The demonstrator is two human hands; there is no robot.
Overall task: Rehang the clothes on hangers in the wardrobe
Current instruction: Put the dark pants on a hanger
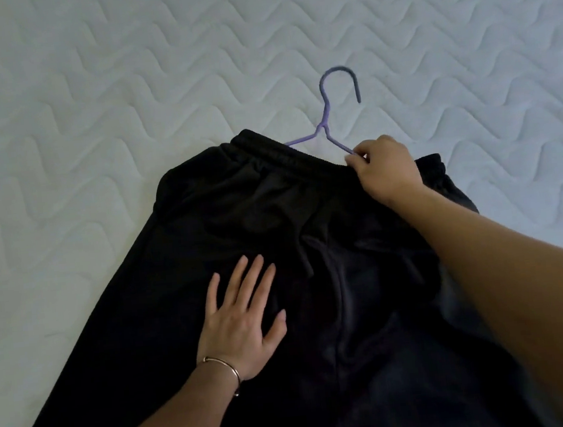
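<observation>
Black trousers (pixel 232 218) with an elastic waistband lie spread on the white quilted mattress (pixel 90 94), waistband away from me. A purple hanger (pixel 327 112) lies at the waistband, its hook pointing away; its lower part is hidden under the fabric. My right hand (pixel 386 168) pinches the hanger's right arm at the waistband edge. Flat on the trousers lower down lies my left hand (pixel 245 320), fingers straight and spread, a thin bangle on the wrist.
The mattress surface stretches out to the left, right and beyond the hanger. No wardrobe or other clothes are in view.
</observation>
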